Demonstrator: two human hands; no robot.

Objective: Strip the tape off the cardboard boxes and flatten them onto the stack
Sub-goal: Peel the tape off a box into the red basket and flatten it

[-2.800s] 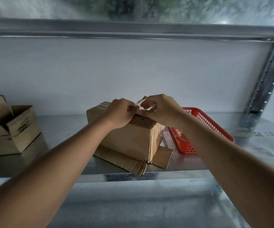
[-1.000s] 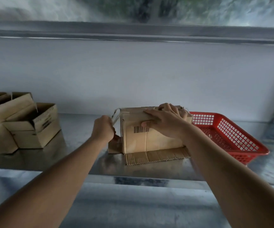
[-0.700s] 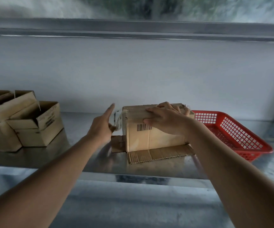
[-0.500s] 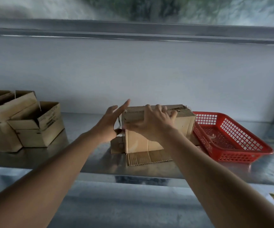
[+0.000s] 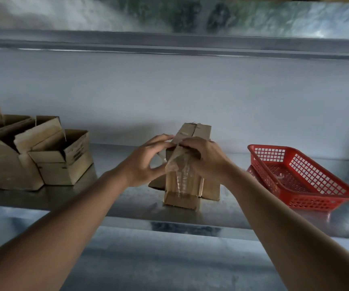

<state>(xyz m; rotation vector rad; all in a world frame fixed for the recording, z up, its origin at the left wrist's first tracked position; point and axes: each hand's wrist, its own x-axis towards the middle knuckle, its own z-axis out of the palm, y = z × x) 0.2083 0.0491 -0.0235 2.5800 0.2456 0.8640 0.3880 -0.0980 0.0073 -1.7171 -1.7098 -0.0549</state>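
Box [image 5: 192, 131] w/ loose tape [image 5: 178, 164], both hands

Brown cardboard box [image 5: 192, 133], clear glossy tape [image 5: 179, 171], red grid-patterned basket [image 5: 307, 185], grey metal shelf [image 5: 127, 198]

Both forearms bare — no sleeves, watch or gloves in view.

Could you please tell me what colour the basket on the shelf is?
The basket is red, with a mesh of small openings; the head view shows it.
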